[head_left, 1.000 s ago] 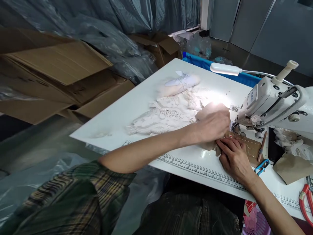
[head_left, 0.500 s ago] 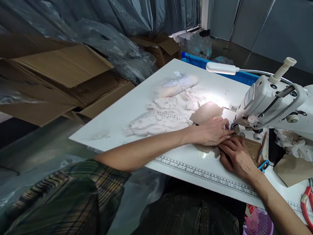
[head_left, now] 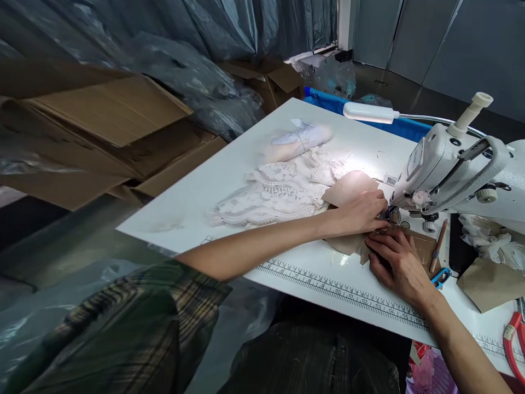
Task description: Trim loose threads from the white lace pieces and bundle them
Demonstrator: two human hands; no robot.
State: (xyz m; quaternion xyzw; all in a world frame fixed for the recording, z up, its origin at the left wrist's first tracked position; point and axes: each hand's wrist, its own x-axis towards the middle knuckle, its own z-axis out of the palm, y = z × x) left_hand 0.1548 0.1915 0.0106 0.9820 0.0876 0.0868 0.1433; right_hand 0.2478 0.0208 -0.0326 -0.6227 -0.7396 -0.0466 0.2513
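Observation:
My left hand (head_left: 364, 212) is at the needle area of a white sewing machine (head_left: 437, 164). Its fingers are bent together, and whatever they grip is hidden. Just in front of it, my right hand (head_left: 396, 261) lies with its fingers extended over a brown sheet-like piece (head_left: 423, 244), close to the presser foot. A tan piece (head_left: 350, 185) of similar look sticks out behind my left hand, and more of it shows under the wrist. White lace fabric (head_left: 279, 191) is heaped to the left of the hands.
A pencil (head_left: 438, 246), a blue-handled tool (head_left: 441, 278) and red-handled pliers (head_left: 512, 342) lie to the right. A lamp (head_left: 371, 113) overhangs the table (head_left: 197, 202). Printed ruler marks (head_left: 340, 293) run along its front edge. Cardboard boxes (head_left: 110, 109) stand at left.
My left hand has shifted slightly right and away from me, with its fingertips drawn in closer to the needle. My right hand stays nearly in place. The view has moved a little.

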